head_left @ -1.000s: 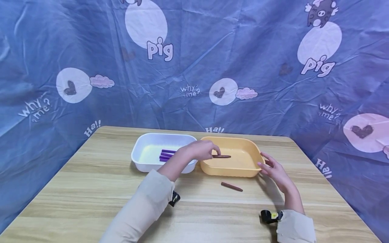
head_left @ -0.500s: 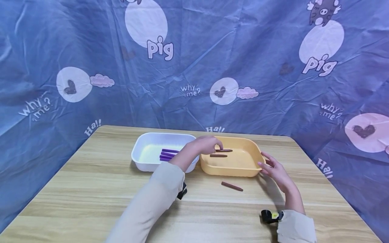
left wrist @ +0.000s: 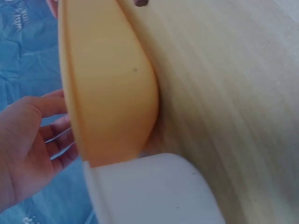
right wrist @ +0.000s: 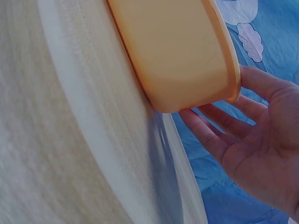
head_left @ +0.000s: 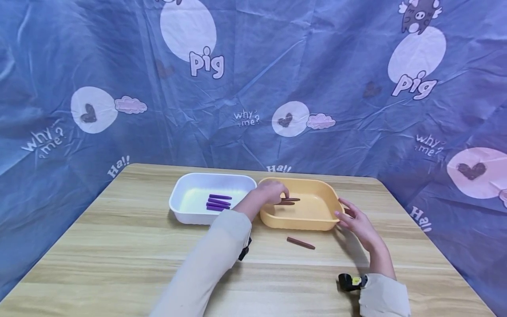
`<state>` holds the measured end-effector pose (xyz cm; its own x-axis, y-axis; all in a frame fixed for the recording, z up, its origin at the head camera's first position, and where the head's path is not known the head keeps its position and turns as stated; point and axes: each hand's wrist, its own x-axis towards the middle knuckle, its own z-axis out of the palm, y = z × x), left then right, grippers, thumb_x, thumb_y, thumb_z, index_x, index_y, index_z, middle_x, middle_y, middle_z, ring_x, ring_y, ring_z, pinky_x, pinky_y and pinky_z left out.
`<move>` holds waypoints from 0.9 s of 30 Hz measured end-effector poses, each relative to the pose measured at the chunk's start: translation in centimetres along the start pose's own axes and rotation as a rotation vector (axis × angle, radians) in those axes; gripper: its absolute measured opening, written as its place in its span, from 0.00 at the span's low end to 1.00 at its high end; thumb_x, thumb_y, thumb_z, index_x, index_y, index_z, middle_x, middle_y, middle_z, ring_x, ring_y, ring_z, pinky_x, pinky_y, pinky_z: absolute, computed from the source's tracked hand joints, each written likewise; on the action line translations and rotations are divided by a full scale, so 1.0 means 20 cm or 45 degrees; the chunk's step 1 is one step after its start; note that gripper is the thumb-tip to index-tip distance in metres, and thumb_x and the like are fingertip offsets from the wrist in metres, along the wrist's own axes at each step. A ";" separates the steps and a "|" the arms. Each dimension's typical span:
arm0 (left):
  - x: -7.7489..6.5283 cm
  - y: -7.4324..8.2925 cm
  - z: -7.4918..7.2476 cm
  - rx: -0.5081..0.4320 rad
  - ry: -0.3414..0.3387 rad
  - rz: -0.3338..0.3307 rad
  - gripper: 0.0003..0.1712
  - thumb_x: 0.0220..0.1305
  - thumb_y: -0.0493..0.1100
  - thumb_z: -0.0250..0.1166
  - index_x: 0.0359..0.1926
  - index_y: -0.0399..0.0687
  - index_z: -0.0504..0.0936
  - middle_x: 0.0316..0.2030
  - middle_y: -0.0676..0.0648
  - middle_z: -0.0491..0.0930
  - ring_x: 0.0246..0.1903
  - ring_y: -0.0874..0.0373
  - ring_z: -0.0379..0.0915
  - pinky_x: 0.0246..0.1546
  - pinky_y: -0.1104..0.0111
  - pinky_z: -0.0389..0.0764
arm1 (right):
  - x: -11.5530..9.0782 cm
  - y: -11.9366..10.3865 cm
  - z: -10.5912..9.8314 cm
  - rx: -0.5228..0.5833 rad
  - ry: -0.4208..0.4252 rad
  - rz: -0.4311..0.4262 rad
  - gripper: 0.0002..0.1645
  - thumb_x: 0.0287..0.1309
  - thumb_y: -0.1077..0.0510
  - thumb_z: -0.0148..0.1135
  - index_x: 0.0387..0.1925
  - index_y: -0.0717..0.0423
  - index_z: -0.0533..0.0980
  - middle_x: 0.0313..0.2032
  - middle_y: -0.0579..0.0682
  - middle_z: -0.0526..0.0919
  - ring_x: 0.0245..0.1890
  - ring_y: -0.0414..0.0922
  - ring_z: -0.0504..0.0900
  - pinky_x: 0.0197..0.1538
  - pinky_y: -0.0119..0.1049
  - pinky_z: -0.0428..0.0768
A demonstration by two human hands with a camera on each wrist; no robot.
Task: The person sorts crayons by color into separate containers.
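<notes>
In the head view my left hand (head_left: 269, 192) reaches into the yellow tray (head_left: 305, 225) at its left end. Its fingertips pinch a brown crayon (head_left: 294, 199), just behind a second brown crayon (head_left: 288, 203) lying on the tray floor. The left wrist view shows this hand's palm (left wrist: 23, 144) beyond the tray's rim, with the fingertips hidden by the wall. At the opposite end, my right hand (head_left: 360, 226) holds the yellow tray, thumb at the rim and fingers against the outer wall (right wrist: 187, 60). One more brown crayon (head_left: 301, 243) lies on the table in front.
Left of the yellow tray and touching it stands a white tray (head_left: 186, 216). Several purple crayons (head_left: 219, 202) lie inside it. Both trays are on a wooden table (head_left: 130, 246), and a blue printed cloth (head_left: 245, 145) hangs behind.
My left hand has brought a brown crayon into the yellow tray and set it down, and now has another drawn close beside it. The right hand stays at the tray's end.
</notes>
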<state>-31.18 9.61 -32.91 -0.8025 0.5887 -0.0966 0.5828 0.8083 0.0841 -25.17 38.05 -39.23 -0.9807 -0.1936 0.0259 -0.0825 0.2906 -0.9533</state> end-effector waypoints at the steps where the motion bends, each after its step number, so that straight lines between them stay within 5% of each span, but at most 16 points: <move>1: 0.00 0.00 0.01 0.001 0.004 -0.009 0.20 0.57 0.36 0.59 0.49 0.62 0.81 0.49 0.54 0.77 0.47 0.60 0.71 0.41 0.74 0.74 | 0.00 -0.01 0.00 -0.003 0.014 0.015 0.44 0.61 0.50 0.56 0.69 0.62 0.47 0.59 0.78 0.53 0.44 0.42 0.76 0.47 0.33 0.79; 11: 0.01 0.01 0.08 0.018 0.019 -0.067 0.23 0.55 0.33 0.58 0.47 0.63 0.82 0.48 0.56 0.77 0.44 0.61 0.72 0.33 0.74 0.73 | -0.03 -0.06 0.03 -0.029 0.025 0.079 0.40 0.66 0.56 0.51 0.69 0.64 0.43 0.61 0.75 0.52 0.51 0.52 0.71 0.54 0.40 0.75; 16: 0.01 0.03 0.11 0.042 0.008 -0.099 0.20 0.55 0.33 0.59 0.42 0.63 0.84 0.44 0.56 0.78 0.42 0.60 0.72 0.32 0.72 0.74 | -0.03 -0.05 0.03 -0.022 0.033 0.068 0.42 0.64 0.53 0.53 0.69 0.64 0.44 0.61 0.75 0.53 0.51 0.50 0.72 0.52 0.37 0.76; 23: 0.02 0.02 0.15 0.102 0.030 -0.136 0.18 0.53 0.32 0.60 0.37 0.62 0.84 0.40 0.56 0.79 0.40 0.61 0.73 0.33 0.73 0.74 | 0.00 0.04 0.00 0.056 0.018 0.024 0.48 0.57 0.47 0.60 0.69 0.61 0.48 0.60 0.76 0.52 0.43 0.35 0.75 0.46 0.28 0.78; 27: 0.02 0.01 0.15 0.105 0.046 -0.139 0.16 0.53 0.32 0.60 0.33 0.62 0.84 0.36 0.57 0.78 0.37 0.61 0.73 0.31 0.73 0.74 | -0.02 0.02 0.01 0.042 0.032 -0.006 0.46 0.58 0.48 0.59 0.69 0.62 0.50 0.58 0.79 0.52 0.44 0.40 0.76 0.45 0.31 0.79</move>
<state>-30.96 10.07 -35.99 -0.8650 0.4976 -0.0646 0.4990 0.8666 -0.0066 -24.68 37.99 -39.64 -0.9846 -0.1709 0.0374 -0.0815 0.2587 -0.9625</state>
